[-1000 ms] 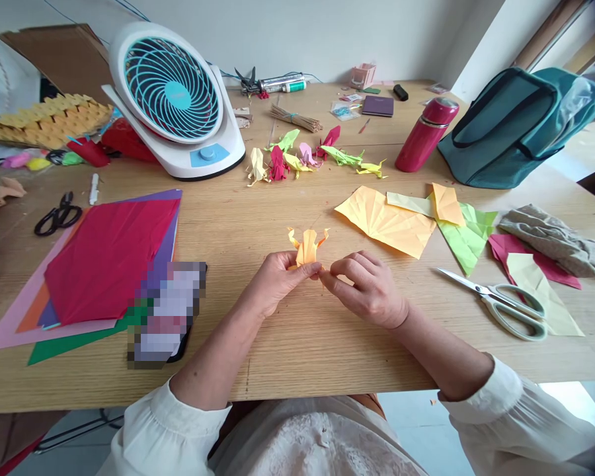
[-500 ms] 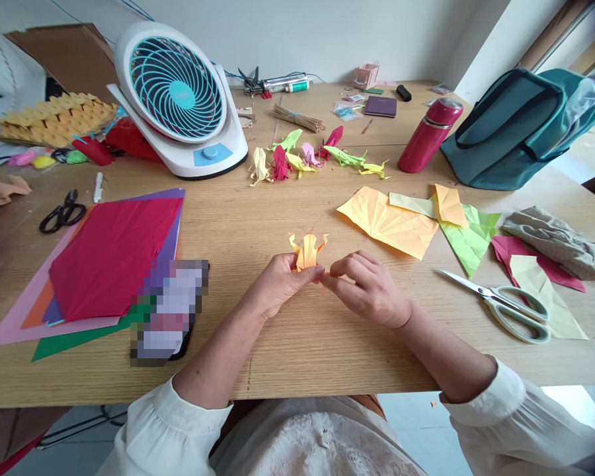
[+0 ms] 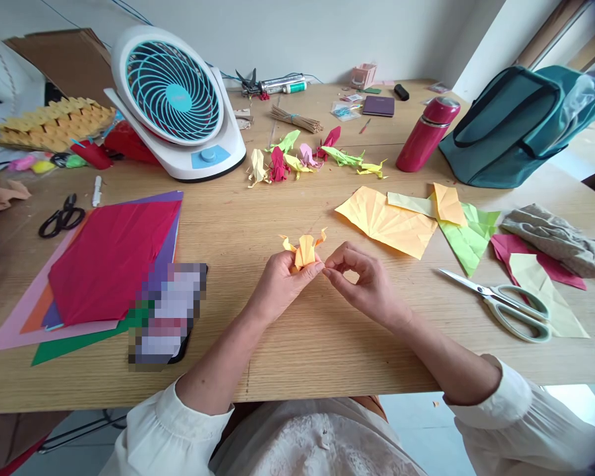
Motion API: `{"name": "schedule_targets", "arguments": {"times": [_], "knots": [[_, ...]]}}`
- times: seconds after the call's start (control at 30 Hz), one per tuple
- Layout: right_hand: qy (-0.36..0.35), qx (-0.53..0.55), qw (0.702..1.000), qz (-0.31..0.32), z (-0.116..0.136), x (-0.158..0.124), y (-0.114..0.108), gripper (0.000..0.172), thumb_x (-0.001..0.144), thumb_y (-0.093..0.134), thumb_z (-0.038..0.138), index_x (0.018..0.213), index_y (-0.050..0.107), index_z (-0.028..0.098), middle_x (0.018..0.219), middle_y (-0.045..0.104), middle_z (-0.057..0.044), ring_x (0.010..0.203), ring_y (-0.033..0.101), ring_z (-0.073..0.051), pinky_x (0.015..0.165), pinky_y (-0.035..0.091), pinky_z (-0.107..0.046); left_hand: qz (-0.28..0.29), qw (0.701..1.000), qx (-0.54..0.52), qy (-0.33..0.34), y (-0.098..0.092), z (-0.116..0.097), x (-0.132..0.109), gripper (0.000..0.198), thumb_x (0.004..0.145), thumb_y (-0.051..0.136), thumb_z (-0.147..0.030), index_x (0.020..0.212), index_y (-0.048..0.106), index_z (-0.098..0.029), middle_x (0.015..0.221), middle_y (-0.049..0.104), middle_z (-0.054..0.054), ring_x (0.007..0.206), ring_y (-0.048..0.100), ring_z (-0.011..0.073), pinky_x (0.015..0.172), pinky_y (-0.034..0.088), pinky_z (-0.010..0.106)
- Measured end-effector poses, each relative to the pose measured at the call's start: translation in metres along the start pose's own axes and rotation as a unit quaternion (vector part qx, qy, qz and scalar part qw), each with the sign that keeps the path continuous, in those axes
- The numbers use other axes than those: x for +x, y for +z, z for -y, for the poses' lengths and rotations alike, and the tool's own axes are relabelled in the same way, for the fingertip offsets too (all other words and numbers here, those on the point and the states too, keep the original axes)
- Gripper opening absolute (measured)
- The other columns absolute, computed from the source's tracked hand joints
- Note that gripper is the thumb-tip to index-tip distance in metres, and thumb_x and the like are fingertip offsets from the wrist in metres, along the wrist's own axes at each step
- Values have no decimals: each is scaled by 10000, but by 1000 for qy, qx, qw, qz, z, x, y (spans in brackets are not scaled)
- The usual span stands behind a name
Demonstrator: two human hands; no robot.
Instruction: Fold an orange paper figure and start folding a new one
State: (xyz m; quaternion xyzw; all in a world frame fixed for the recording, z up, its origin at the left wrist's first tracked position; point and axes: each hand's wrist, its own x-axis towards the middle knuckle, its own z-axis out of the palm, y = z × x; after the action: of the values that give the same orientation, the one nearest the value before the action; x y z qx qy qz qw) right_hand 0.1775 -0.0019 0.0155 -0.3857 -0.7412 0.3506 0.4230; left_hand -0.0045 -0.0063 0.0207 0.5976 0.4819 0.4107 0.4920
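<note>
A small orange origami figure (image 3: 305,248) with two raised points stands just above the wooden table (image 3: 297,344), in front of me. My left hand (image 3: 280,287) pinches its near end from the left, fingers closed. My right hand (image 3: 361,281) meets it from the right, thumb and forefinger pinched on a thin tip of the same figure. A row of several finished paper figures (image 3: 307,158) in yellow, red, pink and green lies farther back.
A white and teal fan (image 3: 176,99) stands at the back left. Coloured paper sheets (image 3: 104,258) and black scissors (image 3: 59,215) lie on the left. Creased paper scraps (image 3: 406,221), grey scissors (image 3: 506,304), a red flask (image 3: 426,135) and a teal bag (image 3: 520,122) lie right.
My right hand has lifted and turned, its fingers now arched up at the figure's tip. The orange figure has tilted slightly to the left. My left hand has barely moved.
</note>
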Motion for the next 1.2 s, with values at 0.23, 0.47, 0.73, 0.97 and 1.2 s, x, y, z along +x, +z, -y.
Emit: {"name": "schedule_targets", "arguments": {"times": [0.23, 0.47, 0.73, 0.97, 1.2], "knots": [[-66, -33, 997, 1, 4, 0, -2, 138, 875, 574, 81, 787, 575, 186, 799, 539, -4, 703, 537, -118, 638, 458, -261, 2, 1000, 27, -15, 2, -3, -3, 273, 855, 656, -413, 783, 666, -150, 740, 588, 4, 715, 512, 143, 676, 406, 253], [-51, -23, 998, -24, 3, -1, 1, 117, 874, 586, 86, 836, 594, 196, 829, 583, -8, 731, 564, -126, 671, 475, -272, -26, 1000, 9, 12, 2, 5, -1, 262, 858, 668, -404, 776, 672, -154, 725, 593, -2, 709, 537, 137, 701, 427, 248], [-62, -26, 998, -10, 1, 0, 1, 113, 890, 572, 113, 815, 567, 198, 812, 558, -7, 713, 547, -127, 646, 469, -269, -26, 999, -25, -21, 5, 6, 0, 260, 815, 698, -409, 785, 680, -152, 752, 620, 4, 738, 560, 147, 721, 432, 252], [28, -27, 999, -13, 1, 0, 4, 99, 879, 632, 190, 782, 610, 189, 762, 628, -3, 676, 585, -124, 639, 472, -267, -16, 999, -30, -3, 5, 4, 0, 273, 878, 640, -418, 769, 612, -169, 736, 553, -17, 724, 497, 126, 702, 403, 239], [38, -26, 999, -8, 0, -1, 3, 47, 878, 652, 230, 852, 662, 192, 836, 679, -21, 713, 621, -136, 661, 498, -278, -50, 998, -32, -2, 3, 5, 2, 272, 806, 711, -434, 759, 661, -170, 747, 600, -2, 743, 528, 143, 724, 414, 255]]}}
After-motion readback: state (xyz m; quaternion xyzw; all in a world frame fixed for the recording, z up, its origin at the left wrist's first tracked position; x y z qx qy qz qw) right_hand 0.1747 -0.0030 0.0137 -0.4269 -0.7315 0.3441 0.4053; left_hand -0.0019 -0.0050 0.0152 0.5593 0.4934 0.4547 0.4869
